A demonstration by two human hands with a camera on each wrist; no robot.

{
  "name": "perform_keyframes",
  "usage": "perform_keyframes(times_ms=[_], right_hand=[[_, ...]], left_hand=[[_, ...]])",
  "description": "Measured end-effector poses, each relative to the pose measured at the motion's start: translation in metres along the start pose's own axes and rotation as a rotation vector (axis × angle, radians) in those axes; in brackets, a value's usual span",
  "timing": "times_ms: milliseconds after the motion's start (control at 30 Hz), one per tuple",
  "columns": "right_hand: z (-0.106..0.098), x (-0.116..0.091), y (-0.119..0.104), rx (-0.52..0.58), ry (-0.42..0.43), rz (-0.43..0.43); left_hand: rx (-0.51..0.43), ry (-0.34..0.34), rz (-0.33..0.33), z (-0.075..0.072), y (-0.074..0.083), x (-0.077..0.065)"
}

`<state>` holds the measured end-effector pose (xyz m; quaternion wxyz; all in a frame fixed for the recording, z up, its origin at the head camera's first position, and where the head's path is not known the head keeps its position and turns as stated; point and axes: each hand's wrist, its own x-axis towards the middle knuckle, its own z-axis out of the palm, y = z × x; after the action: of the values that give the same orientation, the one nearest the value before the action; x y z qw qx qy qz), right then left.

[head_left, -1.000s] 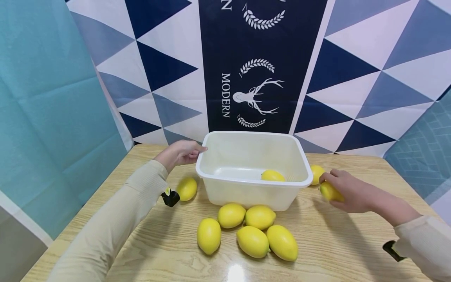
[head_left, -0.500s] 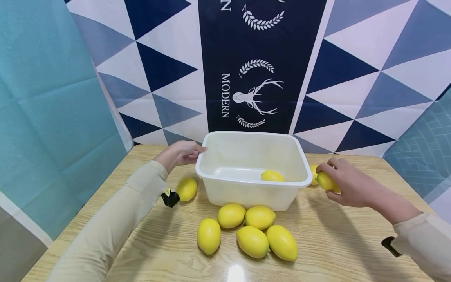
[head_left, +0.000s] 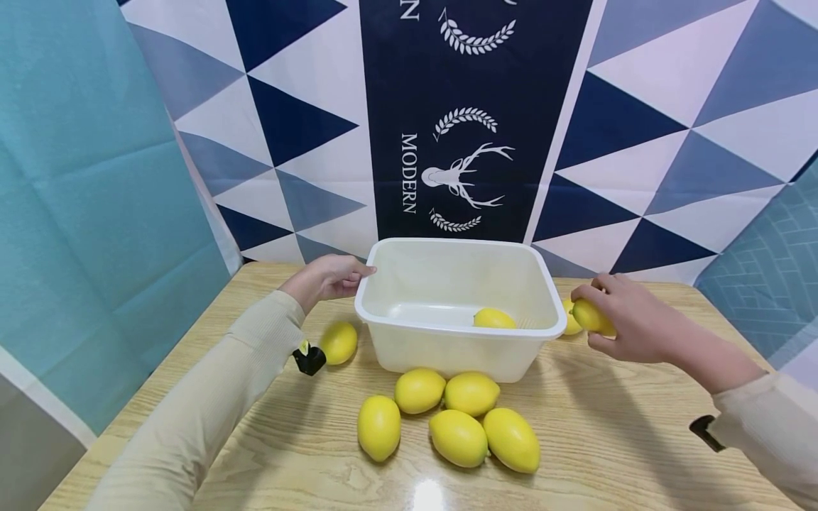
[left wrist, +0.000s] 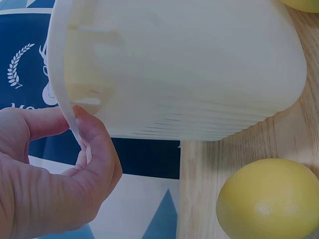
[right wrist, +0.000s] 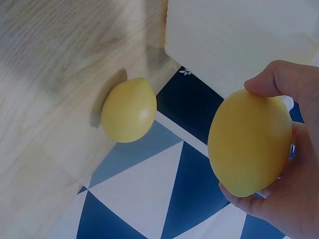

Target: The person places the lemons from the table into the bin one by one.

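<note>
A white plastic bin [head_left: 447,355] stands at the back of the table, with one lemon [head_left: 494,318] lying inside toward its right. My left hand [head_left: 329,277] pinches the bin's left rim between thumb and fingers, as the left wrist view also shows. To the right of the bin, my right hand [head_left: 629,319] grips a lemon [right wrist: 249,142] raised above the table. Behind that lemon, a further lemon [right wrist: 129,109] rests on the table beside the bin's right side. Under my left wrist, another lemon [head_left: 339,343] lies by the bin's left side.
In front of the bin, several lemons [head_left: 458,438] lie grouped on the wooden table [head_left: 307,454]. A patterned cloth [head_left: 307,135] hangs behind the table. A teal sheet [head_left: 96,213] hangs at the left.
My right hand has risen slightly with its lemon and shifted a little toward the bin. My left hand and the bin have stayed in place.
</note>
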<state>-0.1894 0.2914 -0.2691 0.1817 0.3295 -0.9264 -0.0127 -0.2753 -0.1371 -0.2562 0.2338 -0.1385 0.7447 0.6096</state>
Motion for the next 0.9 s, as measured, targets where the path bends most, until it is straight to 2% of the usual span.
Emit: perform_keyframes(times_ms=[900], right_hand=[[-0.025, 0.021, -0.005, -0.005, -0.105, 0.075]], left_hand=[[-0.028, -0.015, 0.000, -0.001, -0.001, 0.002]])
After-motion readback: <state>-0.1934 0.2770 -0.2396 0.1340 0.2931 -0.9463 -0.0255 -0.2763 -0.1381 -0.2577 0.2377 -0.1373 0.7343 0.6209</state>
